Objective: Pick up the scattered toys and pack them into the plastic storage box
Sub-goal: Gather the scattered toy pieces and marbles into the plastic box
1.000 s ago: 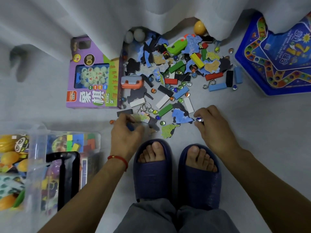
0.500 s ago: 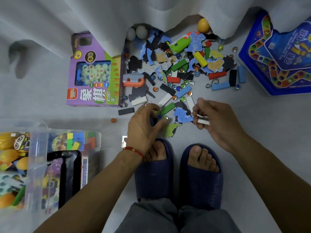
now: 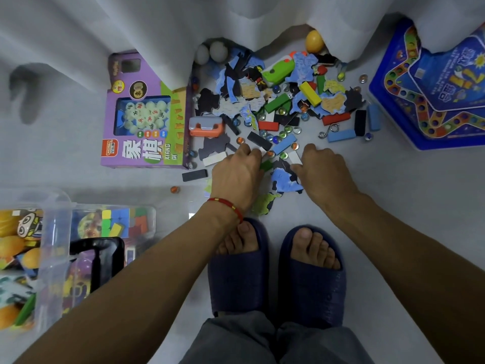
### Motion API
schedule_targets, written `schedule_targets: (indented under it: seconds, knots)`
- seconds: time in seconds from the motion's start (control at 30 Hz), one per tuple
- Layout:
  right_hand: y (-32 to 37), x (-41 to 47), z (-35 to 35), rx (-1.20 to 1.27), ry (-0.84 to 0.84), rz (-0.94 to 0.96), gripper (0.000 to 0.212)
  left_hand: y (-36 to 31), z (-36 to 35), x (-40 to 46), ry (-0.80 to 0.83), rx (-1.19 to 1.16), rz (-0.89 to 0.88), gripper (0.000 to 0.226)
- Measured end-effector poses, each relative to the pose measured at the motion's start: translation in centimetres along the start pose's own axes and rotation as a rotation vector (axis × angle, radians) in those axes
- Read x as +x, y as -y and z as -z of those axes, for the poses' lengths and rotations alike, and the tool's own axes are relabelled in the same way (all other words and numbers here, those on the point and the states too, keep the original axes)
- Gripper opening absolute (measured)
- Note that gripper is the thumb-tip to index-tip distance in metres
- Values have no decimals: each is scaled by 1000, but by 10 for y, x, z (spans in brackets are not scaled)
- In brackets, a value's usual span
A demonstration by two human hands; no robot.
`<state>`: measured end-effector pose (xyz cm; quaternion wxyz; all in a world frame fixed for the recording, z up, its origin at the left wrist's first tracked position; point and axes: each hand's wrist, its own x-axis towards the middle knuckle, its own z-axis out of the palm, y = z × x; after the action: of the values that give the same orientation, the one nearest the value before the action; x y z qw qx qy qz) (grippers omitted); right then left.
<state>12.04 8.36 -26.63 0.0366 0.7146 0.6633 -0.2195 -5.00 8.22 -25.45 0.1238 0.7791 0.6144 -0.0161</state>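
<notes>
A pile of scattered toys (image 3: pixel 283 106) lies on the floor ahead of my feet: coloured blocks, marbles, puzzle pieces, a green toy. My left hand (image 3: pixel 236 174) reaches into its near edge with fingers curled around small pieces; what sits in the palm is hidden. To the right, my right hand (image 3: pixel 324 172) pinches a white block (image 3: pixel 295 156) between thumb and forefinger. A green block (image 3: pixel 266 165) and a blue puzzle piece (image 3: pixel 284 179) lie between the hands. The clear plastic storage box (image 3: pixel 55 232) stands at the lower left, partly filled with toys.
A purple chess box (image 3: pixel 147 114) lies left of the pile and a blue board game (image 3: pixel 433 101) right of it. A white curtain (image 3: pixel 236 19) hangs over the pile's far side. A loose orange marble (image 3: pixel 174 189) and black block (image 3: pixel 194 175) lie nearby. My slippers (image 3: pixel 275 279) stand below.
Both hands moved forward into the pile's near edge. My left hand shifted right from the loose pieces by my foot; my right hand, which picked up a white block, moved up beside it.
</notes>
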Motion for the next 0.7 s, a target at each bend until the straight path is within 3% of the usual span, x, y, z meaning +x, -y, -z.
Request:
schedule_targets:
  seconds: [0.13, 0.33, 0.43, 0.57, 0.63, 0.7]
  knots:
    - [-14, -11, 11, 213, 21, -21, 33, -5, 7, 1, 37, 84, -61, 22]
    - [-32, -65, 46, 1178, 413, -291, 27, -13, 18, 2, 97, 59, -28, 24]
    - [-29, -84, 76, 1366, 559, -341, 26, -14, 40, -6, 74, -327, 207, 28]
    - [16, -101, 133, 1355, 611, -282, 22, -8, 105, -55, 165, -1332, 630, 23]
    - [49, -110, 164, 1255, 655, -156, 19, 4, 145, -97, 156, -1722, 685, 13]
    - [89, -123, 197, 1032, 709, -5, 23, 28, 182, -142, 78, -1903, 698, 11]
